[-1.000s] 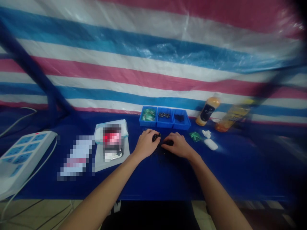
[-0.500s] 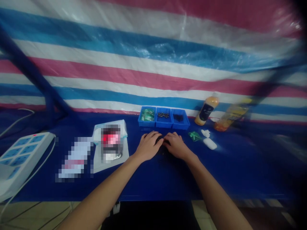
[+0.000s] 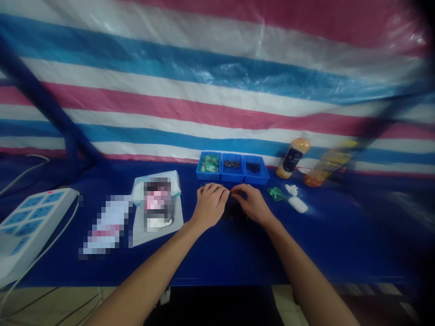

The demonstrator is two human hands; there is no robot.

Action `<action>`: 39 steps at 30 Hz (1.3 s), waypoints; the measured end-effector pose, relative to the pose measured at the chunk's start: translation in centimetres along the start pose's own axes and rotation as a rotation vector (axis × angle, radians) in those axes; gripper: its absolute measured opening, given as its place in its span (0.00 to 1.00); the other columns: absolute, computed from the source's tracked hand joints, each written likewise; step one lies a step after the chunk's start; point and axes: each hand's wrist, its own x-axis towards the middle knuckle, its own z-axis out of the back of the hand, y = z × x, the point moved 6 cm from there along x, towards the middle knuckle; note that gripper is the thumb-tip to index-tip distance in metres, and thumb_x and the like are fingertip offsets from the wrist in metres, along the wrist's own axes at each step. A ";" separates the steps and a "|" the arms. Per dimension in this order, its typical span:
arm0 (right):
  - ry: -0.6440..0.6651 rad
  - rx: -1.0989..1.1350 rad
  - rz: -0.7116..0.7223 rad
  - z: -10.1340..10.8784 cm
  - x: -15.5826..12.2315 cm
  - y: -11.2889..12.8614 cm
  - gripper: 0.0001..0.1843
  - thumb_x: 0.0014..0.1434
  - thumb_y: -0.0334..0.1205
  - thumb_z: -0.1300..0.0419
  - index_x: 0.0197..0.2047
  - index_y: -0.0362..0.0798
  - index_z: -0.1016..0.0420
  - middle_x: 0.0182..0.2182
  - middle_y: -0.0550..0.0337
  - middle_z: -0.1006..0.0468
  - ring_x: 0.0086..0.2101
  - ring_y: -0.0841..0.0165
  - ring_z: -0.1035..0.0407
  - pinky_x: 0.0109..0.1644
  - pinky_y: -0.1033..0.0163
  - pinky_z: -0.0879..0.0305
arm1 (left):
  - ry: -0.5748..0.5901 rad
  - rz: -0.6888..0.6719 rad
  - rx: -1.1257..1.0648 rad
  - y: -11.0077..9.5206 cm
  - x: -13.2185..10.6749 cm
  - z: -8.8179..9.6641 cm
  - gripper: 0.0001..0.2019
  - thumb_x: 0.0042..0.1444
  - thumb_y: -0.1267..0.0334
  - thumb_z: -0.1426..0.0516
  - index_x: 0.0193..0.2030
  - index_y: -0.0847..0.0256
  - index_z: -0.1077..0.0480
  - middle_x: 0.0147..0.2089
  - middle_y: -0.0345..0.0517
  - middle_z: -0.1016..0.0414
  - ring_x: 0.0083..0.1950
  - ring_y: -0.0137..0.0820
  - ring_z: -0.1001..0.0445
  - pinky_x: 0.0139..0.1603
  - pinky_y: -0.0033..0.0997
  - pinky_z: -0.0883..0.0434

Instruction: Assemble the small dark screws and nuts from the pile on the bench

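Barely apart, the curled fingers (image 3: 219, 192) of the left hand (image 3: 210, 206) and right hand (image 3: 253, 206) meet above small dark pieces (image 3: 235, 213) scattered on the blue bench (image 3: 306, 244), just in front of a three-compartment blue tray (image 3: 233, 179); whether they pinch anything cannot be told.

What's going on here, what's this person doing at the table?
One person is working with bare hands at a blue-covered table. The left hand and right hand meet at the fingertips around a small dark item, too small to identify, above dark bits scattered on the table. Just beyond are three blue trays holding green packets, small dark beads and dark pieces.
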 end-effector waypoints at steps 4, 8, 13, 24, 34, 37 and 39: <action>-0.064 0.155 0.018 0.5 0.0 0.3 0.08 0.59 0.39 0.39 0.43 0.51 0.25 0.38 0.60 0.22 0.38 0.67 0.30 0.45 0.61 0.36 | 0.012 -0.045 -0.047 -0.2 0.1 0.1 0.15 0.69 0.58 0.54 0.41 0.57 0.27 0.46 0.43 0.24 0.53 0.38 0.33 0.55 0.45 0.42; -0.066 0.210 0.020 0.7 0.0 0.7 0.10 0.58 0.40 0.37 0.44 0.51 0.25 0.36 0.61 0.23 0.37 0.67 0.30 0.45 0.61 0.36 | 0.023 -0.014 -0.133 0.2 0.3 0.0 0.12 0.66 0.57 0.50 0.40 0.56 0.27 0.44 0.42 0.25 0.50 0.37 0.32 0.52 0.42 0.39; -0.018 0.352 0.013 0.5 0.1 0.9 0.14 0.58 0.41 0.36 0.48 0.50 0.27 0.36 0.60 0.24 0.36 0.68 0.30 0.43 0.62 0.36 | 0.048 -0.031 -0.221 0.1 0.5 0.0 0.10 0.66 0.59 0.50 0.39 0.57 0.29 0.40 0.42 0.25 0.46 0.36 0.31 0.49 0.39 0.37; 0.057 0.263 -0.076 0.2 -0.1 1.0 0.19 0.67 0.53 0.51 0.34 0.48 0.31 0.30 0.63 0.29 0.32 0.70 0.36 0.38 0.65 0.40 | -0.029 -0.043 -0.264 -0.1 0.4 0.9 0.10 0.67 0.59 0.52 0.40 0.58 0.32 0.39 0.43 0.28 0.44 0.34 0.32 0.48 0.36 0.36; 0.022 0.535 -0.120 0.8 0.3 0.6 0.17 0.61 0.54 0.43 0.37 0.48 0.31 0.31 0.61 0.29 0.34 0.69 0.35 0.41 0.64 0.36 | -0.074 -0.010 -0.420 0.5 0.2 0.9 0.17 0.67 0.57 0.52 0.61 0.55 0.39 0.53 0.48 0.28 0.54 0.37 0.31 0.57 0.41 0.35; -0.020 0.618 -0.183 1.3 0.4 -0.5 0.17 0.59 0.54 0.41 0.34 0.48 0.30 0.29 0.61 0.28 0.32 0.70 0.35 0.39 0.64 0.37 | -0.095 0.014 -0.455 0.9 0.2 1.0 0.19 0.68 0.56 0.53 0.63 0.54 0.41 0.53 0.49 0.29 0.54 0.36 0.30 0.57 0.41 0.35; -0.053 0.542 -0.283 1.4 0.4 -1.9 0.21 0.58 0.56 0.41 0.25 0.46 0.32 0.23 0.62 0.31 0.27 0.71 0.37 0.34 0.65 0.39 | -0.107 0.034 -0.455 1.0 0.3 1.0 0.19 0.68 0.55 0.53 0.63 0.55 0.42 0.52 0.49 0.29 0.52 0.36 0.30 0.56 0.41 0.35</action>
